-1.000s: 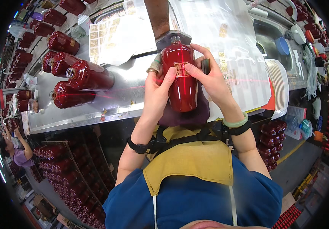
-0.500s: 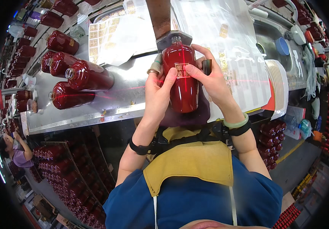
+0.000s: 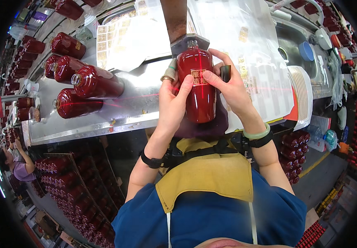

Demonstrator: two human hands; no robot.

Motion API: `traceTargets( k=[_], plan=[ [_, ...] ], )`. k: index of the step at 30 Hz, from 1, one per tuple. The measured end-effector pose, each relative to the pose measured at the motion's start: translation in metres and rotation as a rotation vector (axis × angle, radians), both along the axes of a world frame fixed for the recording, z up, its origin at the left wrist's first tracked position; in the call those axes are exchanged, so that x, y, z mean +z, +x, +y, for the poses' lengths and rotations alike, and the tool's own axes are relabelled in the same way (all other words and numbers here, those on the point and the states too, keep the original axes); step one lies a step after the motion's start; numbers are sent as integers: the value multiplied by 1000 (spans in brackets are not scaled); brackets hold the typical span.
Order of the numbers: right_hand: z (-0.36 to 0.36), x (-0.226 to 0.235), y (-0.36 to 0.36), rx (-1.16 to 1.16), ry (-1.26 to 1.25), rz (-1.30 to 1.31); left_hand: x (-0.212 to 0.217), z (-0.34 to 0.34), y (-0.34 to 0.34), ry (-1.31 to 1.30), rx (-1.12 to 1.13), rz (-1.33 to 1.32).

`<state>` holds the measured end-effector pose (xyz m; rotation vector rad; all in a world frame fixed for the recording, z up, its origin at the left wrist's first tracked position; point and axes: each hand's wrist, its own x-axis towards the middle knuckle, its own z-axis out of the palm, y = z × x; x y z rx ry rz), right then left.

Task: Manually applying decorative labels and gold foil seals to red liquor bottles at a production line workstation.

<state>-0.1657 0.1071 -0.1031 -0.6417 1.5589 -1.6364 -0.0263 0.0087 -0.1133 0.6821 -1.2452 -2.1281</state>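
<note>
A glossy dark red bottle (image 3: 198, 99) lies lengthwise on the steel bench, its neck pushed into a grey metal stop block (image 3: 185, 42). A small gold and red label (image 3: 199, 77) sits on its upper face. My left hand (image 3: 173, 102) wraps the bottle's left side, thumb pressing by the label. From the right, my right hand (image 3: 229, 87) grips the bottle, thumb and forefinger at the label's edge, with a small black tool (image 3: 225, 73) tucked behind the fingers. A red laser line crosses the bottle.
Several more red bottles (image 3: 91, 82) lie on the steel bench (image 3: 137, 103) to the left. Sheets of gold labels (image 3: 116, 37) lie behind them, plastic-covered sheets (image 3: 249, 45) to the right. A stack of white plates (image 3: 302, 95) stands at the right. Crates of bottles (image 3: 75, 194) sit below; another person (image 3: 19, 167) works at far left.
The label now lies on the bottle under my thumbs; my fingers have shifted slightly around it. The bottle has stayed in place.
</note>
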Motion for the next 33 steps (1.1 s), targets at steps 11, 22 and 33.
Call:
traceTargets(
  k=[11, 22, 33],
  plan=[
    [37, 28, 24, -97, -9, 336, 2, -1, 7, 4, -68, 3],
    [38, 20, 32, -64, 45, 443, 1, -1, 7, -12, -58, -31],
    [36, 25, 33, -70, 56, 624, 7, -1, 6, 0, -71, -3]
  ],
)
